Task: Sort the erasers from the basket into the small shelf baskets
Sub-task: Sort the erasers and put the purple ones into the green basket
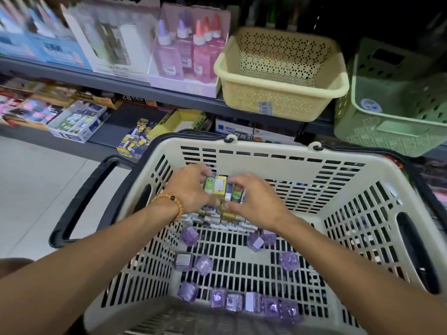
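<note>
At the upper left of the frame, a grey shelf (135, 87) carries blurred boxed goods and a tray of pink and purple glue bottles (186, 52). Below it at centre left, the left hand (191, 189), with a bead bracelet (173, 205) on its wrist, reaches into the big cream shopping basket (278, 163) that fills the lower frame; its fingers curl round a clutch of small wrapped erasers (223, 187), gripping them from the left side. Just right of that, the right hand (256, 201) grips the same clutch from the other side, its fingers bent over the top. More erasers lie in a heap (217, 220) directly under both hands on the basket floor. Purple cube-shaped pieces (242, 302) lie scattered across the basket's floor toward the bottom of the frame. At upper right, a cream perforated small basket (280, 93) sits on the shelf, and a green small basket (396, 117) stands beside it at the far right.
</note>
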The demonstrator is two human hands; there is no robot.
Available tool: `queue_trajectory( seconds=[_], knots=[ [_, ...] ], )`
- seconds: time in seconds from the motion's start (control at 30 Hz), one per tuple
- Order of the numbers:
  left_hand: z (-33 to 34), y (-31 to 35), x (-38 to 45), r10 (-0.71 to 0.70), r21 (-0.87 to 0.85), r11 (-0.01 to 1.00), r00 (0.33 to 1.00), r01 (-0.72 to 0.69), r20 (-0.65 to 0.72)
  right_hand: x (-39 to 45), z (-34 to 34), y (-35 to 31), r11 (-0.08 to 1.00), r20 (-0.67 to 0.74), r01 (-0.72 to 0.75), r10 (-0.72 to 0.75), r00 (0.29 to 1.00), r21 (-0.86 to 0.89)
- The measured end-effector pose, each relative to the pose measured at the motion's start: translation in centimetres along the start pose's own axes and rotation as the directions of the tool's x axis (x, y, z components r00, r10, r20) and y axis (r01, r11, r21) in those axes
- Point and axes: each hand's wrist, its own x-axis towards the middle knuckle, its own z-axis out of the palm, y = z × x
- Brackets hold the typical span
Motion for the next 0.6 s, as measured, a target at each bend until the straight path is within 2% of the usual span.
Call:
queue_trajectory(
  seconds=[0.07, 0.13, 0.27, 0.3, 0.37, 0.47, 0.53, 0.6],
  knots=[
    [0.0, 0.0, -0.1, 0.053, 0.064, 0.996, 0.998, -0.056, 0.043, 0.3, 0.4, -0.4, 0.997, -0.003, 0.027, -0.028, 1.0, -0.076],
    [0.1, 0.0, -0.3, 0.107, 0.104, 0.989, 0.994, -0.109, 0.021, 0.2, 0.3, -0.6, 0.998, 0.002, 0.015, -0.015, 1.0, -0.057],
    [0.1, 0.1, -1.7, 0.203, 0.23, 0.953, 0.979, -0.197, -0.005, -2.2, -2.0, 0.9, 0.979, -0.007, -0.171, 0.173, 0.985, 0.113],
    [0.2, 0.0, -2.4, 0.249, 0.251, 0.937, 0.968, -0.245, 0.015, -3.3, -2.5, 1.7, 0.971, -0.002, -0.218, 0.22, 0.976, 0.097],
    [0.8, -0.3, -3.8, 0.298, 0.298, 0.892, 0.937, -0.341, 0.181, -5.3, -3.3, 3.4, 0.96, 0.07, -0.279, 0.281, 0.957, -0.032],
    [2.1, -1.4, -4.7, 0.119, 0.444, 0.818, 0.863, -0.365, 0.491, -7.0, -2.2, 4.6, 0.928, 0.311, -0.318, 0.366, 0.877, -0.194],
    [3.0, -2.3, -4.6, -0.043, 0.546, 0.764, 0.817, -0.344, 0.575, -7.2, -0.7, 4.7, 0.925, 0.405, -0.339, 0.381, 0.831, -0.173],
    [3.8, -3.0, -4.6, -0.126, 0.607, 0.712, 0.786, -0.354, 0.606, -7.4, 0.5, 4.7, 0.933, 0.398, -0.339, 0.358, 0.845, -0.12]
  ],
)
